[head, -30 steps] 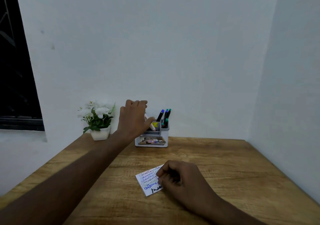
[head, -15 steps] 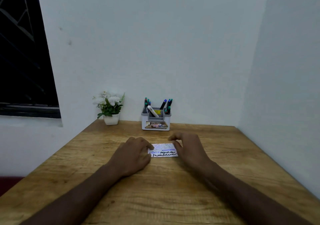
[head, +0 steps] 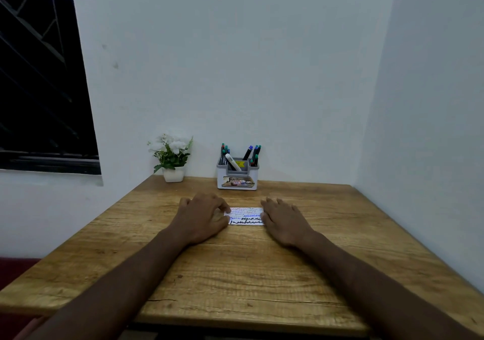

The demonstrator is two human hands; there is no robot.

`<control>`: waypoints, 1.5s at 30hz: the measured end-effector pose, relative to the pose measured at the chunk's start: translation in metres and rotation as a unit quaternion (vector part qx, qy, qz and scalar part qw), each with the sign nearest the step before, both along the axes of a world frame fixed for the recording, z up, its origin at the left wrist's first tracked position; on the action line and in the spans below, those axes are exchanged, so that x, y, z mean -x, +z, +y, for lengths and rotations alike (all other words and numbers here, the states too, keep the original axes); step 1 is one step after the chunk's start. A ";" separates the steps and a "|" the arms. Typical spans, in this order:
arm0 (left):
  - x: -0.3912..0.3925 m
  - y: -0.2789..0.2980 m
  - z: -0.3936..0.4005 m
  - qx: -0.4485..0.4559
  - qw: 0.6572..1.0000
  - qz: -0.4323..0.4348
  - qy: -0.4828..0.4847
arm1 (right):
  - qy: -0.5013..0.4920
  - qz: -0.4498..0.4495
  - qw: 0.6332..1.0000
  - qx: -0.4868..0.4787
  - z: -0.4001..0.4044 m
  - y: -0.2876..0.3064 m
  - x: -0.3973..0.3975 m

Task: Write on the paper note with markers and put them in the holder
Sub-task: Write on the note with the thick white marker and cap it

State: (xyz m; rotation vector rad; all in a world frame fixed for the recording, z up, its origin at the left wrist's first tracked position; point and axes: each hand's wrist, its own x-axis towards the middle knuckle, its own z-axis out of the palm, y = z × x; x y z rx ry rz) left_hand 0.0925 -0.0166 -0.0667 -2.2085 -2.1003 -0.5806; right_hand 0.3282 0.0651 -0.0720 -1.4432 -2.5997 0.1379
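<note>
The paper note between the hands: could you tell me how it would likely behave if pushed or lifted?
The paper note lies flat and thin on the table, so it probably slides easily. Lifted by one edge, it would likely flop. It looks light.

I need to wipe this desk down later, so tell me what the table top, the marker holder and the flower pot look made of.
Table: wood or wood-look laminate, matt; grain lines and knots show, which of the two I cannot tell.
Marker holder: probably moulded plastic, grey and white, smooth, with a printed label on the front.
Flower pot: white and smooth, ceramic or plastic; the view leaves it open.
</note>
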 end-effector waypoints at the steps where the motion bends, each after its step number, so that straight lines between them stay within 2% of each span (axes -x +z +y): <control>1: 0.000 -0.001 0.001 0.009 1.000 0.019 0.012 | 0.003 -0.015 1.000 0.021 0.003 -0.001 0.000; 4: 0.003 -0.004 0.004 0.055 0.996 0.061 0.033 | -0.003 -0.021 0.999 0.036 0.008 -0.004 -0.002; 7: 0.007 -0.007 0.009 0.113 0.992 0.055 0.033 | 0.003 -0.019 0.999 0.032 0.008 -0.005 -0.001; 11: 0.012 -0.016 0.016 0.140 0.988 0.051 0.052 | 0.002 -0.014 1.000 0.025 0.011 -0.010 -0.004; 21: 0.006 -0.018 0.005 0.094 0.992 0.042 0.078 | -0.075 -0.004 0.997 0.037 0.001 -0.015 -0.010; 31: -0.002 0.017 -0.001 0.234 0.968 0.005 0.090 | -0.109 -0.009 0.982 0.152 -0.012 0.020 -0.006; 38: -0.007 0.021 -0.002 0.273 0.957 -0.001 0.102 | -0.111 -0.021 0.978 0.173 -0.009 0.022 -0.003; 45: 0.014 0.036 -0.005 0.282 0.958 0.013 0.056 | -0.113 -0.034 0.976 0.181 -0.010 0.030 0.003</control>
